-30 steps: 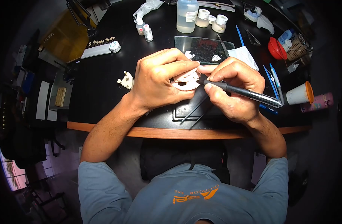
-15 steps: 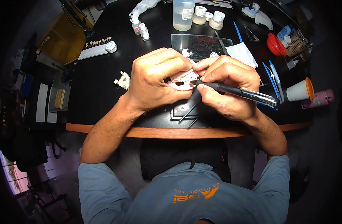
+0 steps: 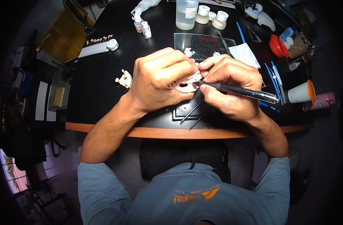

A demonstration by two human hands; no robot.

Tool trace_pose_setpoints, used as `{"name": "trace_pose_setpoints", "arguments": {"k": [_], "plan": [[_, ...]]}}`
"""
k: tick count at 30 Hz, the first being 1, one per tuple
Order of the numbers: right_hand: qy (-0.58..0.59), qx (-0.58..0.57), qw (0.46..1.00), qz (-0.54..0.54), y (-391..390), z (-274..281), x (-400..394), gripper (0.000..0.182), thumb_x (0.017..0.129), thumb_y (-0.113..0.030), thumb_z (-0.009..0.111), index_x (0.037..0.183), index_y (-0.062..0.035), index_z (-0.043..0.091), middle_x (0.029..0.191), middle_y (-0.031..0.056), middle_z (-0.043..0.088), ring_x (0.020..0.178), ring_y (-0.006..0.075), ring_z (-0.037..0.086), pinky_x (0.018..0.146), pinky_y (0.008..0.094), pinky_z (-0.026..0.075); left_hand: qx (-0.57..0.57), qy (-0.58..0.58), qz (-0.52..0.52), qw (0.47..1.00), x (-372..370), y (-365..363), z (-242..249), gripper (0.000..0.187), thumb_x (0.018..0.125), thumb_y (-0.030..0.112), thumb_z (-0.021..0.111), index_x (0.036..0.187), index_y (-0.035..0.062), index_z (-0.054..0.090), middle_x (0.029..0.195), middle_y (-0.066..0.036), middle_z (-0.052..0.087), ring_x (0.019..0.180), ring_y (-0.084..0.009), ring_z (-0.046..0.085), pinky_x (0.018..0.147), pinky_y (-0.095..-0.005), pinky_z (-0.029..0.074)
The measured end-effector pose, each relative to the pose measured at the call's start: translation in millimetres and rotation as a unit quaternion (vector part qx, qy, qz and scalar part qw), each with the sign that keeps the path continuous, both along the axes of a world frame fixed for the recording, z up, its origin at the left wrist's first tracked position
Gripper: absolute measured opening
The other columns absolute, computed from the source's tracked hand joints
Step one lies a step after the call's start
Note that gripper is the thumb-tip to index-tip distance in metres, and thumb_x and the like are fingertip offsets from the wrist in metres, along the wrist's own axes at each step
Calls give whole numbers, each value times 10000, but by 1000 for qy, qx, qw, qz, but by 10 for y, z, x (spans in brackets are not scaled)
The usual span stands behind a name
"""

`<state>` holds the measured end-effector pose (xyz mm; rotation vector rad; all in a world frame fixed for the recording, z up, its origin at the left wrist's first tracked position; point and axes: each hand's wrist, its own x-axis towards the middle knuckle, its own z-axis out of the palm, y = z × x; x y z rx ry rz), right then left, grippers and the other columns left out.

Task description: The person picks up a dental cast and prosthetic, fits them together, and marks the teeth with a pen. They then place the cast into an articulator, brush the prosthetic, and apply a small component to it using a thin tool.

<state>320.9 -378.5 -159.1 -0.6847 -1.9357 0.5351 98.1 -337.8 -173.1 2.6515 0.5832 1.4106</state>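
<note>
My left hand [image 3: 158,80] is wrapped round a pale pinkish cast [image 3: 185,87], which has a dark gap in it. In my right hand [image 3: 235,84] is a black pen [image 3: 246,92] with a clear end, pinched between thumb and fingers, its tip at the cast's right side. Fingertips of both hands nearly meet above the cast. Another cream cast [image 3: 124,79] with small pegs lies on the table left of my left hand. Beyond my hands is a glass plate [image 3: 205,41] with white crumpled bits near it.
Along the back stand a clear bottle [image 3: 185,17], several jars [image 3: 219,20] and small bottles [image 3: 146,30]. To the right are a red bowl [image 3: 278,46], blue-handled tools [image 3: 276,80] and a white cup [image 3: 298,93]. A black tray [image 3: 184,111] with thin rods lies near the wooden edge [image 3: 171,132].
The view has shifted slightly. My left hand's fingers have moved a little over the cast, and the pen's tip is still at its right side.
</note>
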Motion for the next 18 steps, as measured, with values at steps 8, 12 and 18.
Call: {"name": "trace_pose_setpoints", "arguments": {"k": [8, 12, 18], "plan": [[1, 7, 1000, 2, 7, -9, -8, 126, 726, 88, 785, 813, 55, 701, 830, 153, 722, 936, 287, 742, 850, 387, 589, 9, -2, -6, 1000, -5, 12, -21, 409, 625, 159, 969, 948, 9, 769, 902, -109, 767, 806, -241, 747, 691, -328, 604], [1, -3, 1000, -2, -1, -7, -8, 122, 724, 89, 784, 805, 53, 700, 827, 150, 721, 930, 286, 743, 852, 391, 590, 9, -2, -6, 1000, -5, 13, -21, 409, 623, 156, 969, 946, 7, 767, 901, -109, 766, 808, -242, 747, 690, -329, 602], [-8, 32, 999, 15, 32, 1, 6, 120, 715, 88, 778, 790, 48, 693, 814, 146, 718, 912, 288, 743, 855, 402, 591, 8, 3, -6, 1000, -10, 7, -8, 413, 616, 153, 969, 944, 5, 766, 908, -113, 767, 811, -242, 749, 692, -328, 604]]}}
